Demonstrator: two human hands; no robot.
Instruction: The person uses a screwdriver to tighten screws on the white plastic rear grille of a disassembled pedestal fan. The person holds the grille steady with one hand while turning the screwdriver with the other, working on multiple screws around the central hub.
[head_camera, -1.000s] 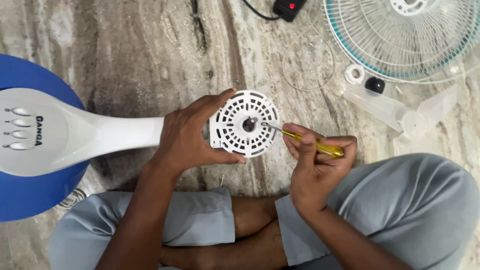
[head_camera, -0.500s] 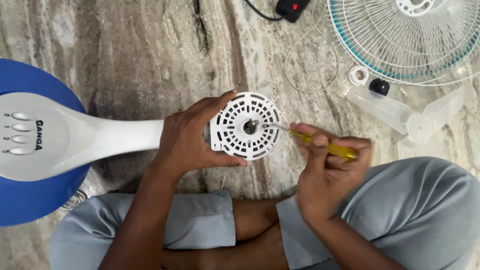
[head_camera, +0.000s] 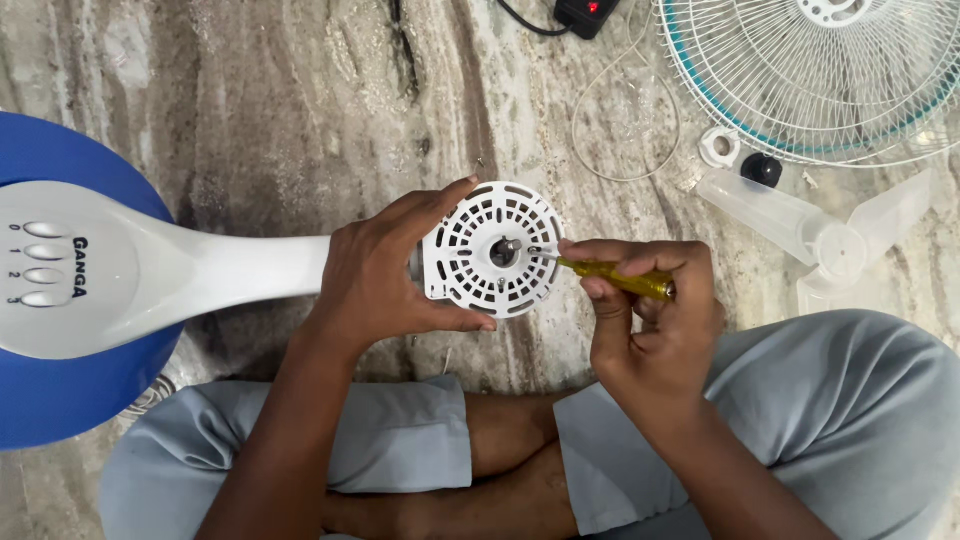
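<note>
**Screwdriver at the fan motor housing**

At the far left lies the fan's base (head_camera: 60, 290), a blue disc under a white stem (head_camera: 240, 275) with a row of pale buttons, resting sideways on the marbled stone floor (head_camera: 250, 120). The stem runs right to the left hand (head_camera: 385, 275), whose grip wraps around the neck just behind the motor housing (head_camera: 490, 250), thumb below and fingers over the top, closed firmly on it. The housing is a round white plastic cover with slotted vents and a short metal shaft at its middle, and it faces up at the camera, between the two hands above the person's crossed legs.

The plastic looks stiff but thin, likely to crack at the vent ribs if squeezed, so the solid rim and the neck behind it seem the safer places to hold; the motor inside probably makes this end the heavy one.

The right hand (head_camera: 650, 320) has its grip closed around the yellow handle of a small screwdriver (head_camera: 610, 278), and the tip touches the housing face just right of the shaft.

Further right, well apart from the hands, lie a loop of thin wire (head_camera: 625, 130), a black plug box (head_camera: 585, 15), a white wire grille (head_camera: 810, 75), a white nut (head_camera: 720, 147), a black cap (head_camera: 762, 170) and a clear fan blade (head_camera: 820, 235).
</note>
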